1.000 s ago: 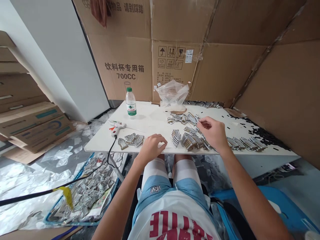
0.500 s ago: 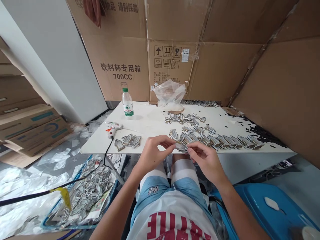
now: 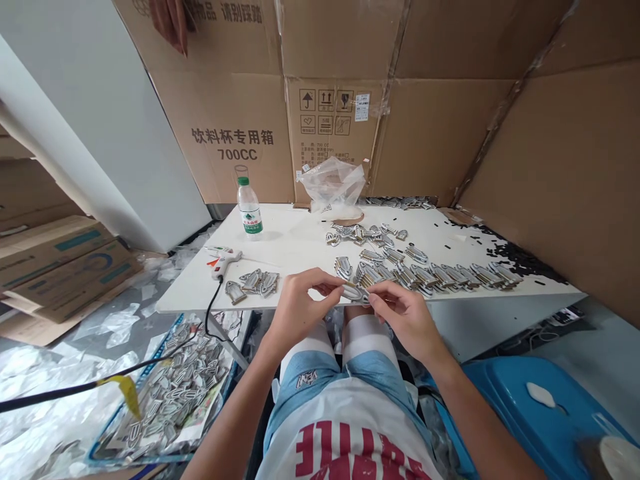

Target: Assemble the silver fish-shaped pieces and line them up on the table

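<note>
From where I stand, the sm. flat pc (image 3: 353, 293) is up in the air just over the table's near edge, held btwn both hands. L hand (image 3: 306, 300) has one end in a narrow thumb-&-finger pinch; R hand (image 3: 404, 312) nips the other end, also narrow. The pc looks pale grey w/ a darker outline, longish, a brownish strip along one side; fine detail's too sm. to read. Similar pcs (image 3: 440, 276) lie overlapped in a row on the table (image 3: 295, 252), approx. same look: grey faces, rounded-to-pointed tops, brownish straight ends. Tabletop's smooth, matte white. Far R, a scatter of tiny black bits (image 3: 520, 256), short & stubby. L side: white glue gun (image 3: 223, 262) w/ orange trigger & black cord, nr. a clear plastic bottle (image 3: 250, 212), green cap. Crinkly see-thru bag (image 3: 333, 185) slumps at the back, against creased, taped brown cardboard (image 3: 435, 140).
</note>
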`<move>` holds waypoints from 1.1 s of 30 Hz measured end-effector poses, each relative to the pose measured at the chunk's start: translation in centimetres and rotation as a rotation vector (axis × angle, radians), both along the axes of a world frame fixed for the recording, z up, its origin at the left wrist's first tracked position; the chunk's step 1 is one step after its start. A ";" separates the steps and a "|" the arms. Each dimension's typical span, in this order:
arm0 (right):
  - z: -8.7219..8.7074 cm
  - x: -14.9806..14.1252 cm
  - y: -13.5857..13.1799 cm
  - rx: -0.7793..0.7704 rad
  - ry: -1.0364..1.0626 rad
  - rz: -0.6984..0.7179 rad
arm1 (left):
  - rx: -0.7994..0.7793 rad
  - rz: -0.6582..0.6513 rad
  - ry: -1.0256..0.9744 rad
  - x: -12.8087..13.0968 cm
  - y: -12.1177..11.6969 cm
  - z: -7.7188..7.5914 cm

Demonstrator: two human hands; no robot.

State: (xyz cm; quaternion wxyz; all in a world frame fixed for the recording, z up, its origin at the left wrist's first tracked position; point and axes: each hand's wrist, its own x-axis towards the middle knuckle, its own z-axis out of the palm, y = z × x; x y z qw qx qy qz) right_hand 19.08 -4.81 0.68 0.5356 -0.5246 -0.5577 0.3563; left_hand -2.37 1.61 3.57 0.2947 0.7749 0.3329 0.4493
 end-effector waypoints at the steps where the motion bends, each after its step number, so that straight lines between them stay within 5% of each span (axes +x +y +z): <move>1: 0.0 0.0 0.0 -0.007 0.000 0.004 | 0.003 -0.010 0.008 0.0 0.0 0.0; 7: -0.1 -0.1 -0.1 -0.027 0.065 0.016 | -0.041 0.001 -0.037 0.3 -0.1 -0.2; 14: 0.0 0.0 -0.1 0.013 0.143 0.074 | 0.130 0.019 -0.089 0.4 0.1 0.1; 19: 0.2 -0.1 -0.3 0.035 0.135 0.122 | -0.157 -0.096 -0.167 0.2 0.2 -0.1; 28: 0.1 -1.3 -0.5 0.548 -0.531 -0.035 | -0.349 -0.108 -0.206 0.2 0.4 -0.1; 33: -0.5 -1.2 -0.1 0.672 -0.670 -0.041 | -0.456 -0.150 -0.239 0.3 0.1 -0.1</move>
